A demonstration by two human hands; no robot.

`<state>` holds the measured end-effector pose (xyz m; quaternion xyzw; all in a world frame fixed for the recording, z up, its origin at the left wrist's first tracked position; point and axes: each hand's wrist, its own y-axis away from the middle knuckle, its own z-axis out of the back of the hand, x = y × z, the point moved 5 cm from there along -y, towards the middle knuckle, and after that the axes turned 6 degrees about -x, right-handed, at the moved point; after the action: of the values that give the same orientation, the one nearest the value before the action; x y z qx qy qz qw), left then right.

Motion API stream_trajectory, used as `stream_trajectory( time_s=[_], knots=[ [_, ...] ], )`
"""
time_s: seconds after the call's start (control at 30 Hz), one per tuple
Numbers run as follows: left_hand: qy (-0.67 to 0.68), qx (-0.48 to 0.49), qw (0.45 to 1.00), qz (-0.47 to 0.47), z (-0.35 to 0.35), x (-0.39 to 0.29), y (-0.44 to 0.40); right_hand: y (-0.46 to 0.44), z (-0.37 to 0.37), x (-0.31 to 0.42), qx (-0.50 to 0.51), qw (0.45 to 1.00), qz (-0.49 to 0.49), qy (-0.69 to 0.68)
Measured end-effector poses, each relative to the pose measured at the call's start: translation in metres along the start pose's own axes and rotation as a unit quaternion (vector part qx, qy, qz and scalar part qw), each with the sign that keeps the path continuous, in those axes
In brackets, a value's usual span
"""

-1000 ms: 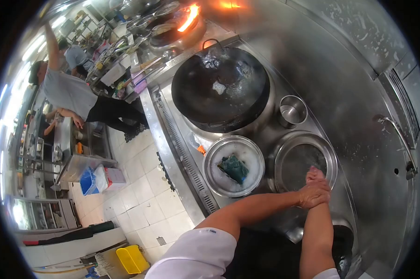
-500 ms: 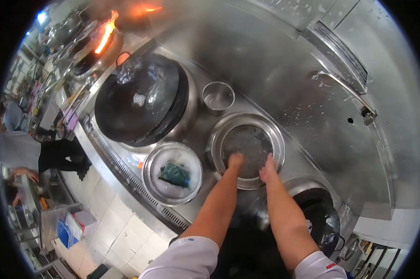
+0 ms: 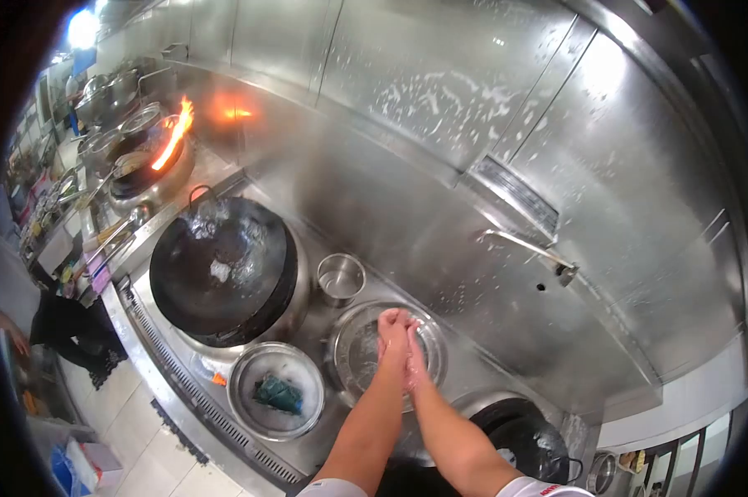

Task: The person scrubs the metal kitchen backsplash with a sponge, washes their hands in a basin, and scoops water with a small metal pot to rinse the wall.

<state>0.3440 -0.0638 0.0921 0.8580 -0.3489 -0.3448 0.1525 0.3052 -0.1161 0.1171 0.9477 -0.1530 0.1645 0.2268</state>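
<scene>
My left hand [image 3: 393,331] and my right hand [image 3: 415,369] are pressed together above a wide steel basin [image 3: 337,354], fingers wrapped round each other. Both look wet, and no tool shows between them. Some fingers are hidden where the hands overlap. The basin appears to hold water. To its left, a steel bowl [image 3: 236,407] of white suds has a dark green cloth or scrubbing pad [image 3: 276,393] lying in it. Just behind the basin stands a small steel pot [image 3: 342,278].
A large black wok [image 3: 217,273] sits tilted at left, and another dark wok [image 3: 527,443] is at lower right. Flame [image 3: 173,141] rises from a far burner. A tap [image 3: 519,244] projects from the soapy steel wall. A person's dark-clothed legs [image 3: 72,331] show at left.
My hands were apart inside the basin, reaching into it; now they are lifted and joined above it. The view has tilted up, showing more of the wall.
</scene>
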Motion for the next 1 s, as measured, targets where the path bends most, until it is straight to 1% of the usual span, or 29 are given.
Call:
stream_trajectory(
  time_s=[0.03, 0.07, 0.1, 0.13, 0.17, 0.2, 0.23, 0.27, 0.33, 0.37, 0.4, 0.47, 0.53, 0.6, 0.63, 0.7, 0.77, 0.8, 0.87, 0.9, 0.97, 1.0],
  knots=[
    [-0.118, -0.012, 0.990, -0.076, 0.007, -0.004, -0.004, -0.006, 0.017, -0.008, 0.141, 0.985, -0.090, -0.051],
    [-0.233, -0.029, 0.960, -0.152, 0.017, -0.009, -0.005, -0.007, 0.025, -0.009, 0.049, 0.995, -0.085, 0.003],
    [-0.227, -0.025, 0.961, -0.154, 0.033, -0.013, -0.009, -0.005, 0.026, -0.015, 0.004, 0.996, -0.078, 0.032],
    [-0.488, 0.019, 0.846, -0.215, 0.036, -0.015, -0.007, -0.004, 0.027, -0.021, -0.042, 0.995, -0.074, 0.060],
    [-0.689, 0.038, 0.659, -0.300, 0.040, -0.016, -0.005, 0.003, 0.030, -0.030, -0.131, 0.962, -0.049, 0.233],
    [-0.748, 0.061, 0.581, -0.316, 0.049, -0.010, -0.002, 0.009, 0.033, -0.029, -0.215, 0.893, -0.021, 0.394],
    [-0.764, 0.084, 0.567, -0.296, 0.056, -0.002, 0.003, 0.001, 0.043, -0.030, -0.213, 0.894, -0.013, 0.394],
    [-0.769, 0.102, 0.572, -0.267, 0.065, 0.005, 0.006, -0.008, 0.052, -0.025, -0.226, 0.848, 0.049, 0.477],
    [-0.728, 0.119, 0.649, -0.186, 0.082, 0.025, 0.014, -0.004, 0.048, -0.024, -0.221, 0.765, 0.097, 0.597],
    [-0.711, 0.124, 0.673, -0.163, 0.085, 0.031, 0.015, 0.000, 0.047, -0.021, -0.237, 0.731, 0.107, 0.631],
    [-0.707, 0.128, 0.679, -0.152, 0.086, 0.036, 0.019, 0.007, 0.045, -0.013, -0.270, 0.703, 0.100, 0.651],
    [-0.699, 0.138, 0.689, -0.136, 0.091, 0.044, 0.022, 0.025, 0.042, 0.007, -0.369, 0.662, 0.038, 0.652],
    [-0.700, 0.139, 0.690, -0.124, 0.094, 0.045, 0.022, 0.028, 0.052, 0.009, -0.425, 0.647, -0.009, 0.633],
    [-0.704, 0.140, 0.687, -0.115, 0.098, 0.045, 0.023, -0.012, 0.117, -0.011, -0.373, 0.631, 0.062, 0.678],
    [-0.707, 0.141, 0.684, -0.111, 0.100, 0.045, 0.022, -0.034, 0.137, -0.026, -0.309, 0.607, 0.136, 0.719],
    [-0.710, 0.141, 0.682, -0.103, 0.100, 0.044, 0.020, -0.055, 0.149, -0.050, -0.297, 0.528, -0.025, 0.795],
    [-0.713, 0.142, 0.680, -0.095, 0.104, 0.048, 0.017, -0.001, 0.040, -0.042, -0.113, 0.449, -0.081, 0.882],
    [-0.715, 0.142, 0.678, -0.094, 0.107, 0.048, 0.017, 0.006, 0.020, -0.036, -0.120, 0.449, -0.076, 0.882],
    [-0.719, 0.144, 0.674, -0.089, 0.111, 0.048, 0.017, 0.017, 0.011, -0.029, -0.162, 0.407, -0.167, 0.883],
    [-0.720, 0.147, 0.673, -0.087, 0.112, 0.049, 0.018, 0.020, 0.014, -0.026, -0.172, 0.408, -0.165, 0.881],
    [-0.723, 0.150, 0.668, -0.086, 0.115, 0.049, 0.019, 0.022, 0.016, -0.027, -0.173, 0.408, -0.098, 0.891],
    [-0.724, 0.150, 0.667, -0.085, 0.116, 0.049, 0.019, 0.024, 0.021, -0.024, -0.186, 0.409, -0.099, 0.888]
  ],
)
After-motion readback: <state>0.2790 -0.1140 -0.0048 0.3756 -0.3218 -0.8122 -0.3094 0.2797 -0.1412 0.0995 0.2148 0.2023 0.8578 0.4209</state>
